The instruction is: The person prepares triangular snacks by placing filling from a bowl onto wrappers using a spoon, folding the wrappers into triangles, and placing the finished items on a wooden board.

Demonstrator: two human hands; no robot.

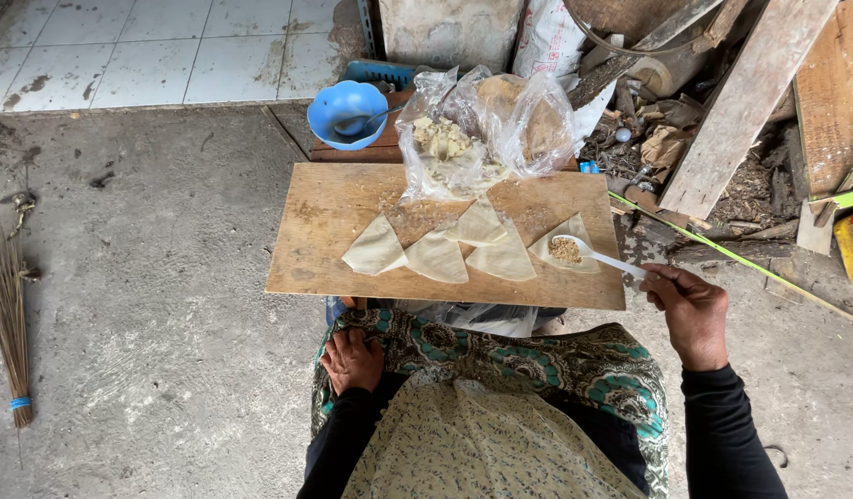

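Head: right hand point(689, 310) (fist-like grip) at board's point(306, 268) edge.

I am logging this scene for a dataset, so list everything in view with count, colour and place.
Wooden board: one, light brown, across the person's lap.
Triangular pastry wrappers: five, pale cream, on the board; the rightmost carries crumbly brown filling.
White plastic spoon: one, its bowl over the filling.
Clear plastic bags: a crumpled cluster, at the board's far edge, holding pale dough-like pieces.
Blue plastic bowl: one, beyond the board, a utensil inside.
Straw broom: one, tan, on the concrete floor at far left.
Scrap wood planks: a pile, brown, upper right.
Left hand: resting on patterned cloth on the lap.
Right hand: holding the spoon handle.
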